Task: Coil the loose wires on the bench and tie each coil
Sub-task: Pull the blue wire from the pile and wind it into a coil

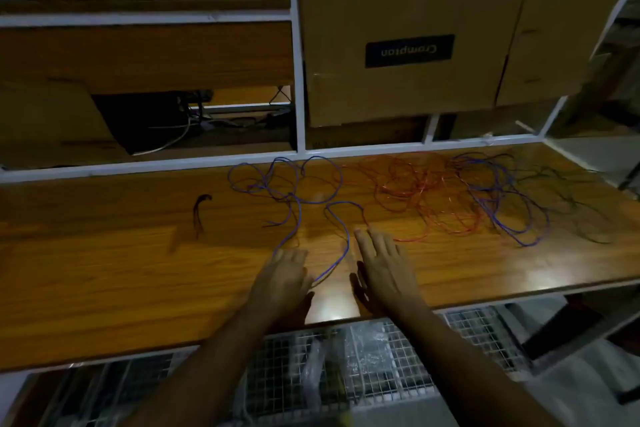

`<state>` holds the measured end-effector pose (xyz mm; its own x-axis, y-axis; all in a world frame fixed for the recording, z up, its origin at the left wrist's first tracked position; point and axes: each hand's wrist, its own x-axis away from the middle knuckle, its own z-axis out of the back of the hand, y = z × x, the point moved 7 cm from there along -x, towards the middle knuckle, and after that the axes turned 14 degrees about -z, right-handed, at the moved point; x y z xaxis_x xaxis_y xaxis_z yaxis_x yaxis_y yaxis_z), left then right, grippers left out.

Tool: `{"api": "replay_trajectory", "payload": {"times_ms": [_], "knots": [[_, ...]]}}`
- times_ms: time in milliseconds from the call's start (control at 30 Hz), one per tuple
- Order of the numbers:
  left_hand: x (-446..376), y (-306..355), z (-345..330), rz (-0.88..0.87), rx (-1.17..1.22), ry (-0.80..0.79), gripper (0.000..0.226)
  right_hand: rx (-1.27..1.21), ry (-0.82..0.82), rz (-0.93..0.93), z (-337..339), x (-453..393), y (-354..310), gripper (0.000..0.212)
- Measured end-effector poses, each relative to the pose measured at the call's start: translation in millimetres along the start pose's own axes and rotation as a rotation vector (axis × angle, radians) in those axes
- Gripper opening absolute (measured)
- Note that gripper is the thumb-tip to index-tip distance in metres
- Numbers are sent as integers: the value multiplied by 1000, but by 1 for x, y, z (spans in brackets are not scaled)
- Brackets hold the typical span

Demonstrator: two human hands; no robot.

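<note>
The blue wire (294,204) lies loose across the middle of the wooden desk (104,270), its loops sprawled near the back edge and two strands running forward toward the person. One strand ends under the fingertips of the left hand (282,282); the other passes between the two hands. Both hands lie flat, palms down, near the front edge of the desk. The left hand's fingers are straight and gripping nothing, touching the blue strand at their tips. The right hand (382,269) is likewise spread flat, its fingers extended toward the red wire (415,198), whose nearest loop lies just beside the fingertips; whether they touch it is hard to tell in the dim light.

The red wire is a wide tangle right of centre. Further right sits a second blue wire tangle (502,198), overlapping the red one, and beyond it a dark green wire (568,198) spread toward the desk's right end. To the left, well apart from the tangles, lies a small bundle of dark ties (200,213).

Behind the desk stands a white shelf frame (298,80) holding cardboard boxes (408,28). Below the front edge a wire mesh rack (381,357) shows.
</note>
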<state>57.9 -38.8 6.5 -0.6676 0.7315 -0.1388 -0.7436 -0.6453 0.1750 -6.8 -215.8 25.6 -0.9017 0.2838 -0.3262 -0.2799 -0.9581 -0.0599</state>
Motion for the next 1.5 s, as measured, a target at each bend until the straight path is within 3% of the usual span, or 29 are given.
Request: {"api": "replay_trajectory", "payload": {"times_ms": [67,167,300,433,500,567,667,800,900,1000,1067,1167,1300,1400,1500], "knots": [[1,6,-10,-62,-1,-48,41,-64,-70,-26,-7,0,-4,62],[4,11,-17,-93,-4,9,28,-268,-193,-173,-26,-1,0,50],[5,17,-18,-147,51,68,9,-561,-275,-406,-45,-24,3,54],[-1,16,-20,-172,164,32,19,-586,-401,-641,-78,-58,4,65],[-6,11,-18,-170,251,5,26,-592,-414,-680,-85,-66,3,50],[-11,4,-13,-157,334,4,30,-609,-395,-702,-84,-65,2,14],[-21,-10,8,-110,377,59,34,-723,-345,-757,-78,-58,2,16],[-40,-25,47,-158,336,205,55,-1246,-322,-702,-38,-40,-10,15],[-57,-25,69,-262,301,232,71,-1433,-300,-666,13,-23,-10,10],[-73,-6,83,-372,291,231,51,-1502,-241,-661,58,-4,5,11],[-77,16,100,-455,353,311,28,-1513,-203,-661,84,7,19,14],[-72,52,131,-492,444,463,14,-1590,-261,-641,117,24,38,17],[-61,89,168,-522,491,664,33,-1597,-415,-601,154,45,56,20],[-62,118,181,-650,457,586,25,-1633,-465,-566,177,57,65,21],[-55,138,193,-642,711,431,40,-1779,-413,-548,202,56,75,21]]}}
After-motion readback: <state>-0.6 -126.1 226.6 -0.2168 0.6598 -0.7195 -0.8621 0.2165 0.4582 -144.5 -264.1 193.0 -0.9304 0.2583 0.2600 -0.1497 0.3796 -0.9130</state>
